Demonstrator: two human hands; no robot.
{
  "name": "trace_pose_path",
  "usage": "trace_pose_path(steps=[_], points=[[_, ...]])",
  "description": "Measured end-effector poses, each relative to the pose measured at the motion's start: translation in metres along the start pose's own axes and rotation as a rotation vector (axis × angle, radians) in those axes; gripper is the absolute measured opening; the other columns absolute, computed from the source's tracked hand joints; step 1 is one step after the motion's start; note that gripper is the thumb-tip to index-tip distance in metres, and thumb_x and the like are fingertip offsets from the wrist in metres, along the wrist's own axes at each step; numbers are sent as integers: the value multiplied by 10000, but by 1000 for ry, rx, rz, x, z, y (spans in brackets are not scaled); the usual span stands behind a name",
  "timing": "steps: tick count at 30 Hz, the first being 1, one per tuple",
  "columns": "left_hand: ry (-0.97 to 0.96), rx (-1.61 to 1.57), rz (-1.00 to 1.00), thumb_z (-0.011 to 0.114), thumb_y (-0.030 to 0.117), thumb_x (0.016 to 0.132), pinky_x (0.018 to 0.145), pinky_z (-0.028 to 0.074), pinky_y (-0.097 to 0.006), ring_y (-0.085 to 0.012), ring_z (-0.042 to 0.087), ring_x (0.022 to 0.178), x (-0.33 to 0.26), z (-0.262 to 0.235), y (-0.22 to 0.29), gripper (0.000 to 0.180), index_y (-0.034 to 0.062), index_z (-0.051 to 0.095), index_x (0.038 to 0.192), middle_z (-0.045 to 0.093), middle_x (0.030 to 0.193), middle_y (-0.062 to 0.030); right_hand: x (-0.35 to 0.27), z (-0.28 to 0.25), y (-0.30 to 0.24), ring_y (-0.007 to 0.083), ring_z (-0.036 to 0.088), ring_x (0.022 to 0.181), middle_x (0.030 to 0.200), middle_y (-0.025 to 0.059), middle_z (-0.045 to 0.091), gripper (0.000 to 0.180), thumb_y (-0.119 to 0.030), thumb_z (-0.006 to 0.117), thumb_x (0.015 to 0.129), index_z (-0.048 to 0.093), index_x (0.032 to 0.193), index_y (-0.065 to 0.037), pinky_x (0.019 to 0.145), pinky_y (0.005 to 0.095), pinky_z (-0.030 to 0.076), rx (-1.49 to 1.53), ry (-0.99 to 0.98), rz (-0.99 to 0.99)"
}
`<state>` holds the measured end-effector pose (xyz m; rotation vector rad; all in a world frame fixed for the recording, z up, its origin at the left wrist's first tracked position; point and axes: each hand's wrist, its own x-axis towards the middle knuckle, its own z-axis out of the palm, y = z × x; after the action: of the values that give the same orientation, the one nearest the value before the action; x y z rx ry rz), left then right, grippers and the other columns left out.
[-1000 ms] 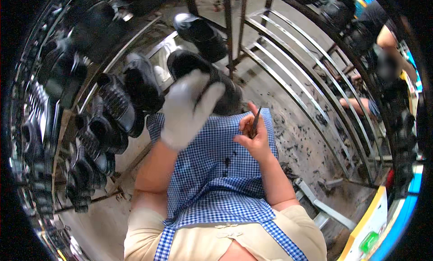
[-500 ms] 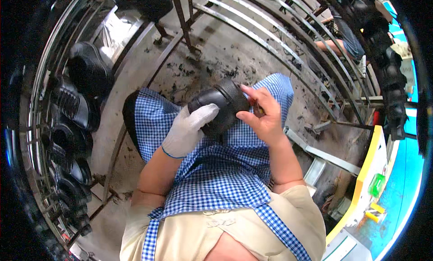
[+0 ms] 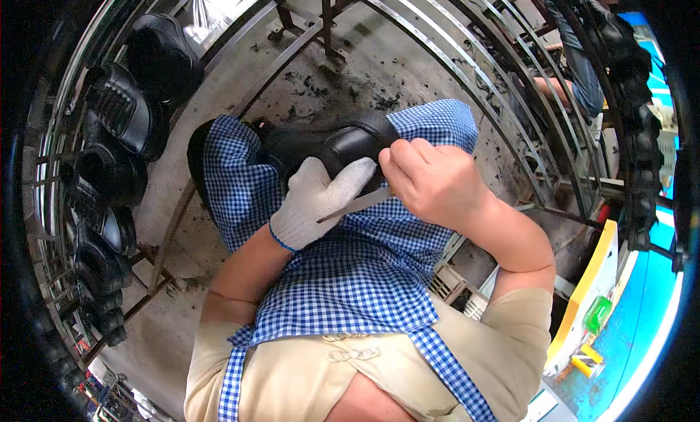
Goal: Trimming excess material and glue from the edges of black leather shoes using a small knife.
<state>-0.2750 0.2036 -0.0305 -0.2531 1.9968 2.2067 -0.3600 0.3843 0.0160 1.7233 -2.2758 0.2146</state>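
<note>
A black leather shoe lies over my lap, on the blue checked apron. My left hand, in a white knitted glove, is closed on the shoe with its thumb lying across the near side. My bare right hand is closed in a fist at the shoe's right end. From that fist a knife sticks out, its thin metal blade slanting down-left with the tip in front of the gloved hand. The fist hides the knife's handle, and the left fingers are hidden behind the shoe.
Black shoes fill a metal rack on the left. Another metal rack curves across the far right, with more black shoes. Dark scraps litter the floor ahead. A blue tabletop is at right; another person's leg shows beyond the rack.
The shoe has turned so it lies lengthwise across my lap. My right hand has closed into a fist, and the knife blade now shows below the shoe, pointing down-left.
</note>
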Motion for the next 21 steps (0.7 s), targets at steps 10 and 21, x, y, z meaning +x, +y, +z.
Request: trace_pose_path(steps=[10, 21], points=[[25, -251, -174, 672, 174, 853, 641, 536, -283, -197, 655, 719, 6, 13, -14, 267, 50, 648, 1089, 662, 799, -104, 0, -1, 1, 118, 529, 629, 746, 19, 486, 175, -140, 613, 681, 600, 827, -44, 444, 242, 399, -129, -149, 18], [-8, -73, -230, 631, 230, 886, 690, 529, -285, -151, 658, 822, 4, 6, -18, 321, -8, 641, 1100, 692, 928, -101, -3, 20, 23, 204, 572, 611, 726, 57, 489, 197, -38, 663, 623, 517, 753, -64, 499, 304, 465, 360, -123, 77]])
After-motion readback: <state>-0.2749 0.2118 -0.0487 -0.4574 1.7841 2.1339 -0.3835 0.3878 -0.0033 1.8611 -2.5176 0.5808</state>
